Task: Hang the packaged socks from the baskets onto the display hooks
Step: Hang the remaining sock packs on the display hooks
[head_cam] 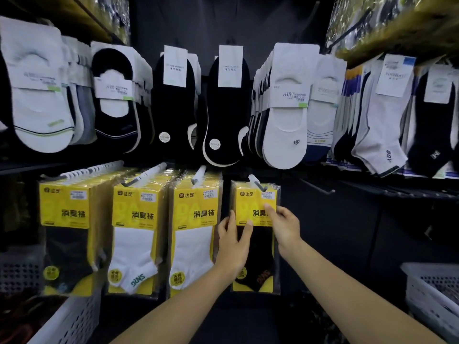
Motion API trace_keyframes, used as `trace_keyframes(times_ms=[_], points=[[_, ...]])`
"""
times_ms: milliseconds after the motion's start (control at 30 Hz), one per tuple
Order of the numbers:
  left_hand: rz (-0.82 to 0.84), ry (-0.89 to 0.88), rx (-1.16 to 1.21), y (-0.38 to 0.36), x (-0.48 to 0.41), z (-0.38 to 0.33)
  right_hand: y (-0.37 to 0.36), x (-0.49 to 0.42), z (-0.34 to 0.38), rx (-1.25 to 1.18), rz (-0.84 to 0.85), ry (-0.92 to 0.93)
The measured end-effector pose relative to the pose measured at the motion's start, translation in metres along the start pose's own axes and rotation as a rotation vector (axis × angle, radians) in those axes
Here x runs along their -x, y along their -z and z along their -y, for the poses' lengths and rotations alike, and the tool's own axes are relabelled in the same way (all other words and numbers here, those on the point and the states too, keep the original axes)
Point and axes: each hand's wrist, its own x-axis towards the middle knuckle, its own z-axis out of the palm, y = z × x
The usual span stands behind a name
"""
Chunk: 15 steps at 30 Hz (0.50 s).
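Dim aisle, dark backing and floor, while the yellow-carded plastic sock packs (139, 219) catch the light brightly with faint sheen on the wrap. Wide-angle bending curves the edges; the white hanging socks at far left (37, 95) smear softly.

I'm facing a dark, matte display wall (231, 23), dimly lit. Yellow-edged shelves (397, 40) jut in overhead on both sides. Below, the floor (248, 324) is dark too, hard to read.
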Motion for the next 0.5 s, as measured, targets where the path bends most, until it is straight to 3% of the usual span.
trace_keyframes(times_ms=[267, 500], points=[[0.009, 0.026, 0.006, -0.012, -0.055, 0.024, -0.003, -0.049, -0.036, 0.071, -0.09, -0.13], [0.032, 0.066, -0.077, -0.02, -0.007, 0.068, 0.036, 0.006, -0.086, 0.166, -0.036, -0.186]])
